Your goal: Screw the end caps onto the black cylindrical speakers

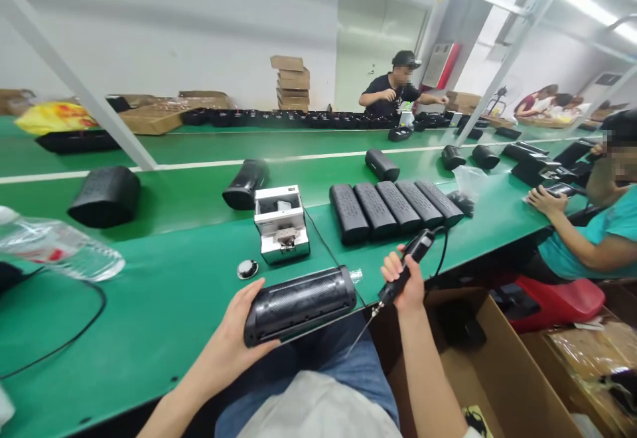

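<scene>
the left hand (239,335) cradles a black perforated cylindrical speaker (298,305) over the lap, fingers (259,352) spread beneath it, while the right hand (402,282) curls its fingers round a black corded pen-shaped power tool (417,247) beside the green workbench (149,332).

Five black speaker housings (388,211) side by side on the green workbench (149,332), beside an open metal case (281,224).
</scene>
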